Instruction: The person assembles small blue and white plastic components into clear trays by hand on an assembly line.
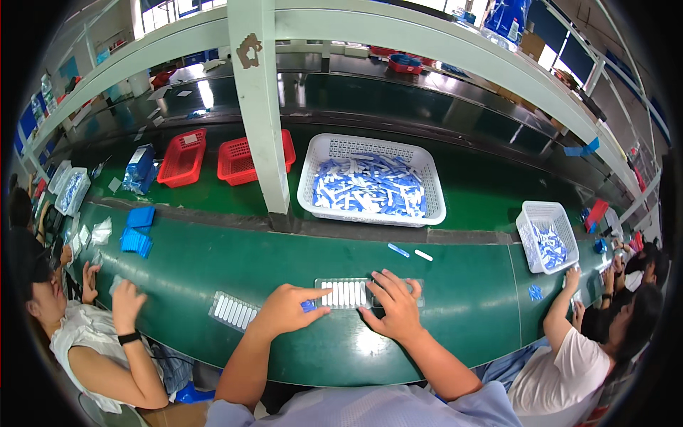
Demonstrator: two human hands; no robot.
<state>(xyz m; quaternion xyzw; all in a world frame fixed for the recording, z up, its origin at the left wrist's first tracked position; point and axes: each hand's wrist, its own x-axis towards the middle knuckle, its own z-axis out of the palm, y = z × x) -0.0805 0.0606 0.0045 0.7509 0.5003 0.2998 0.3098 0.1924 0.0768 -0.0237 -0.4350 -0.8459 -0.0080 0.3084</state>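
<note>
The large white basket (377, 218), heaped with blue and white pieces (370, 186), is taken as the landmark. A clear tray (341, 280) is placed on the green surface (462, 313), directly on the near side of the basket, and a row of white sticks (345, 294) is held in it. Its left end is touched by the left hand (286, 312), whose grip is narrow; something blue (307, 306) is seen between thumb and forefinger, though whether it is held cannot be told. The tray's right part is covered by the right hand (397, 306), its grip wide with fingers spread. Just on the near side of the basket, a loose blue piece (398, 250) and a loose white piece (423, 255) are seen. Nearer than the basket and to its left, a second filled tray (214, 310) is laid; a smaller white basket (528, 249) is set to its right.
</note>
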